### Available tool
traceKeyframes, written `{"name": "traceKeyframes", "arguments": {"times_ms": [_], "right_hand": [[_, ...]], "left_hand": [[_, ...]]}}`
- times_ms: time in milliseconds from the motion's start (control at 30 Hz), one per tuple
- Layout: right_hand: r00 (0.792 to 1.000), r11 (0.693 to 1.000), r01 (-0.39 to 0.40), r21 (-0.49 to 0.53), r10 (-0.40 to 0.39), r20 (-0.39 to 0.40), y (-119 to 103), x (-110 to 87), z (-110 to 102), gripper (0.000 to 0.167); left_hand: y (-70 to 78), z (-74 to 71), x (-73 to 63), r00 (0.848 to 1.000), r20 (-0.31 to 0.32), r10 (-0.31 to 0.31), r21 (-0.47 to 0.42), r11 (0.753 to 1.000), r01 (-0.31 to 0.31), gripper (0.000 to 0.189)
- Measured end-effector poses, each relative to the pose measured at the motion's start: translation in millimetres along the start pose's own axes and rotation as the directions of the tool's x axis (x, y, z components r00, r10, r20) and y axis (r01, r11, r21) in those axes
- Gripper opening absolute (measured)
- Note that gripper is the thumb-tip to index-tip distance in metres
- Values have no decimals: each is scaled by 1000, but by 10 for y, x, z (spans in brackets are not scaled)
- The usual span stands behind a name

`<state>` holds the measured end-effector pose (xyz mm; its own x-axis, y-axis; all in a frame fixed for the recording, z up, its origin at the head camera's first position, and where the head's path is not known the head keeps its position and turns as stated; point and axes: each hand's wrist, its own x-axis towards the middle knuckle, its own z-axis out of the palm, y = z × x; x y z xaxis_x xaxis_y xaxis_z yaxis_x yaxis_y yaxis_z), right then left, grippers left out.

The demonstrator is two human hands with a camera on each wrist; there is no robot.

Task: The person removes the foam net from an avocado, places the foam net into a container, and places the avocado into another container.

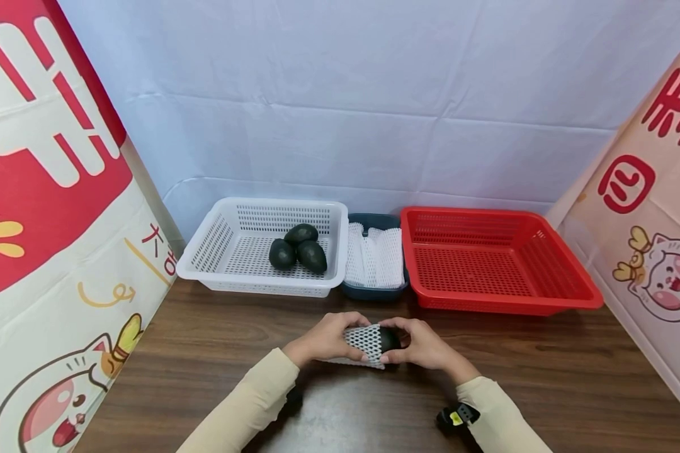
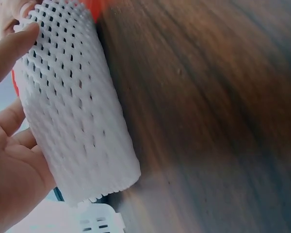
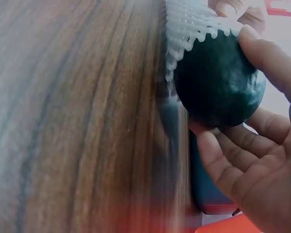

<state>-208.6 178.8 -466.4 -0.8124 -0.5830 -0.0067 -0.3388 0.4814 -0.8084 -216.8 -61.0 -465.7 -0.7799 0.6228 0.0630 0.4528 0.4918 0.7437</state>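
A dark green avocado sits partly inside a white foam net sleeve, held just over the wooden table. My left hand grips the sleeve with the thumb on the near side and fingers on the far side. From the other end my right hand pinches the avocado at the sleeve's mouth, thumb and fingers curled round it. In the right wrist view the avocado's rounded end sticks out of the net edge. The sleeve's other end hangs loose and flattened in the left wrist view.
Behind the hands, a white basket holds three loose avocados. Beside it a dark blue tray carries several foam net sleeves. A red basket stands at the right. All rest on the brown table before a white cloth backdrop.
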Motion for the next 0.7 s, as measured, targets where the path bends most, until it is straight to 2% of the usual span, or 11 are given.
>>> {"name": "traceKeyframes", "arguments": {"times_ms": [300,700], "right_hand": [[1000,1000,3,-1,-3,-28,-13,-58,-33,62],[1000,999,16,-37,-16,-11,45,-77,-11,63]], "left_hand": [[-29,-67,-53,1000,-8,3,-25,1000,-4,43],[-84,-101,-125,998,11,-57,-53,997,58,43]]}}
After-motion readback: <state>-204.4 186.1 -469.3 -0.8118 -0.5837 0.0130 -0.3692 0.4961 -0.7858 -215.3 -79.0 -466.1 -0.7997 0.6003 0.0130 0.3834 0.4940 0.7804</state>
